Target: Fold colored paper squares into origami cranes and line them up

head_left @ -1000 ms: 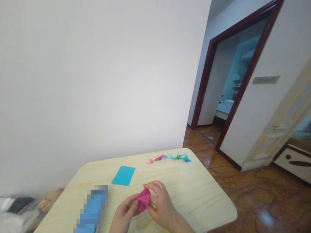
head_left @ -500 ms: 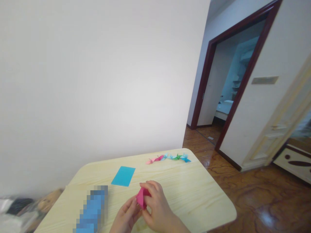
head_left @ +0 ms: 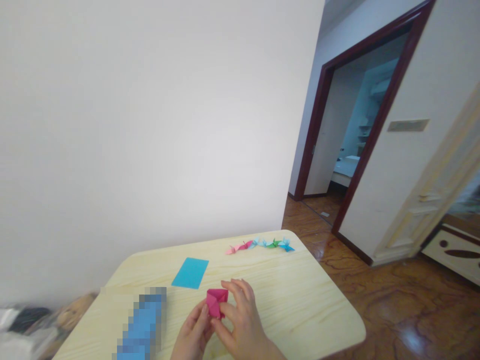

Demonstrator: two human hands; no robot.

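A small folded piece of magenta paper (head_left: pixel 214 301) is held just above the table's near part. My left hand (head_left: pixel 194 327) pinches its lower left side between thumb and fingers. My right hand (head_left: pixel 240 315) has its thumb and index finger at the paper's lower right, while its other fingers stretch out past the upper right corner. The paper's folds stand partly open, with a flap showing at the top. Beyond the hands lies a flat blue sheet of paper (head_left: pixel 190 273). Along the far edge sits a row of several folded paper cranes (head_left: pixel 275 243) in pink, magenta, green and blue.
The pale wooden table (head_left: pixel 307 300) has rounded corners and stands against a white wall (head_left: pixel 168 125). At its left lies a pixelated blue object (head_left: pixel 140 327). A stuffed toy (head_left: pixel 71 315) is beyond the left edge. A doorway with a dark red frame (head_left: pixel 318 120) opens at the right.
The magenta paper has turned and been spread from a narrow pointed shape to a wider, squarer one. My right fingers have lifted off its top and opened outward.
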